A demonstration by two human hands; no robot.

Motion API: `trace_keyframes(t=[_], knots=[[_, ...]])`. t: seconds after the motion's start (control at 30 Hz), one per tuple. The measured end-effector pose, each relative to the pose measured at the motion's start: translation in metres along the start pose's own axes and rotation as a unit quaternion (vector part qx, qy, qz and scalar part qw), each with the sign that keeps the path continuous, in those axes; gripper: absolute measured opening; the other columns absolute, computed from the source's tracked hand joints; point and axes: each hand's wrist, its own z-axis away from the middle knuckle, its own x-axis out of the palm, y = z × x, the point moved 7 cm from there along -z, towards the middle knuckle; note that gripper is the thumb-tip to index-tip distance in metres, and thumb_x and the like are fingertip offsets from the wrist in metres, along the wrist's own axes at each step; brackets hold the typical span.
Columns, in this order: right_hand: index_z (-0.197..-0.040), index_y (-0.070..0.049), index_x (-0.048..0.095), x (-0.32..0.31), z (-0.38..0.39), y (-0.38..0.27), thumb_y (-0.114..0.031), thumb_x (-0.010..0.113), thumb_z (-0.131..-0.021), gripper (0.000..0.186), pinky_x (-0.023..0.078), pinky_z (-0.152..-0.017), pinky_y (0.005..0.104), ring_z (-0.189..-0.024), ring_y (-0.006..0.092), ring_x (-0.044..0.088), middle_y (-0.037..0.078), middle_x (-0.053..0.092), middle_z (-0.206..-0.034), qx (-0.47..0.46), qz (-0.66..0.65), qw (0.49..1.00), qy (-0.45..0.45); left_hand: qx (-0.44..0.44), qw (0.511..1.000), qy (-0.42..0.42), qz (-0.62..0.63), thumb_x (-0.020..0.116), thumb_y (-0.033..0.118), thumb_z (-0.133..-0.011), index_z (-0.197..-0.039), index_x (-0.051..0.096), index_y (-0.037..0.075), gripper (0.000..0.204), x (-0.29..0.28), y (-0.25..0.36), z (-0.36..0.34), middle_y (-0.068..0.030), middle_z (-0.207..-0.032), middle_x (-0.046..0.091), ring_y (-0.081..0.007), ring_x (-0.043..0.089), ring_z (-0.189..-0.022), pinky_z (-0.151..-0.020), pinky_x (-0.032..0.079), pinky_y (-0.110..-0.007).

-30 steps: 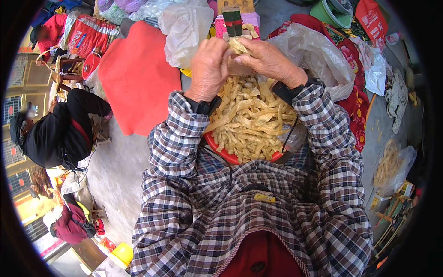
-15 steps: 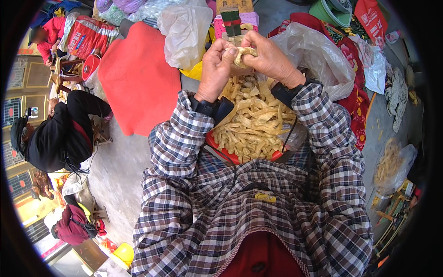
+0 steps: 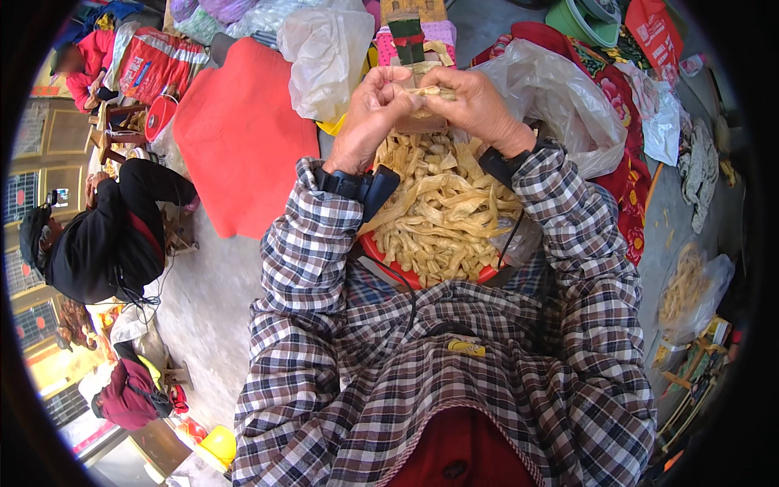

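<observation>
My left hand (image 3: 375,109) and my right hand (image 3: 480,107) meet above the far side of a red basin (image 3: 485,274). Between them is a pale yellow dried strip (image 3: 438,92), its exact kind unclear. My right fingers and thumb grip it from the right. My left thumb and curled fingers close at its left end, partly hiding it. Below, a heap of similar wrinkled strips (image 3: 442,207) fills the basin on my lap. Just beyond my fingers stands a wooden bench (image 3: 422,10) with a dark green and red upright piece (image 3: 407,40) on it.
Left of the basin lies a red sheet (image 3: 243,146); a white plastic bag (image 3: 320,61) sits beyond it. At right are a clear plastic bag (image 3: 560,105) and red floral cloth (image 3: 633,199). Another person in black (image 3: 114,231) sits at far left. Black cords hang near my wrists.
My left hand has shifted a little left and turned, its fingers less tightly bunched. The bent strip now lies straighter between my hands. My right hand has barely moved.
</observation>
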Motion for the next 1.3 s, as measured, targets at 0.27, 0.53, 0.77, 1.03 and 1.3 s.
trace_keyframes(t=[0.27,0.53,0.77,1.03,1.3], knots=[[-0.096,-0.005,0.067,0.016,0.012,0.013,-0.030,0.066,-0.091,0.025,0.039,-0.057,0.0183,-0.068,0.0008,0.049,-0.006,0.056,-0.074,0.175,-0.339,0.912,-0.149,0.270,0.909,0.069,-0.309,0.063,-0.008,-0.075,-0.093,0.051,0.001,0.023,0.008,0.029,0.012,-0.0066,-0.079,0.055,-0.0096,0.051,-0.068,-0.062,0.045,-0.024],[-0.108,-0.003,0.068,0.007,0.007,0.019,-0.033,0.058,-0.096,0.034,0.039,-0.058,0.0190,-0.067,0.0013,0.047,-0.005,0.056,-0.076,0.205,-0.280,0.935,-0.075,0.111,0.966,0.080,-0.218,0.070,0.010,-0.084,-0.081,0.060,0.001,0.013,-0.008,0.013,0.001,0.0007,-0.066,0.057,-0.0048,0.050,-0.058,-0.052,0.042,-0.021],[-0.096,-0.001,0.067,0.011,0.005,0.018,-0.037,0.055,-0.097,0.038,0.041,-0.063,0.0224,-0.068,0.0043,0.046,-0.004,0.056,-0.076,0.170,-0.249,0.953,0.022,0.038,0.981,0.035,-0.189,0.064,0.023,-0.092,-0.074,0.060,0.002,0.028,0.009,0.017,0.009,0.0019,-0.061,0.055,-0.0039,0.046,-0.051,-0.044,0.035,-0.021],[-0.083,0.001,0.064,-0.004,0.001,0.064,-0.041,0.057,-0.096,0.045,0.042,-0.058,0.0266,-0.063,0.0074,0.047,-0.002,0.059,-0.070,0.197,-0.173,0.963,0.071,0.040,0.989,-0.023,-0.140,0.066,0.019,-0.091,-0.091,0.060,0.003,0.017,0.009,0.020,0.009,-0.0014,-0.078,0.060,-0.0057,0.053,-0.068,-0.059,0.045,-0.020],[-0.097,-0.002,0.069,0.015,0.002,0.048,-0.035,0.053,-0.097,0.037,0.050,-0.064,0.0325,-0.067,0.0189,0.063,0.012,0.068,-0.074,0.149,-0.097,0.984,0.030,0.119,0.967,-0.045,-0.220,0.069,0.005,-0.085,-0.108,0.056,0.000,0.027,0.019,-0.003,0.003,-0.0014,-0.095,0.058,-0.0086,0.053,-0.085,-0.077,0.047,-0.023]])
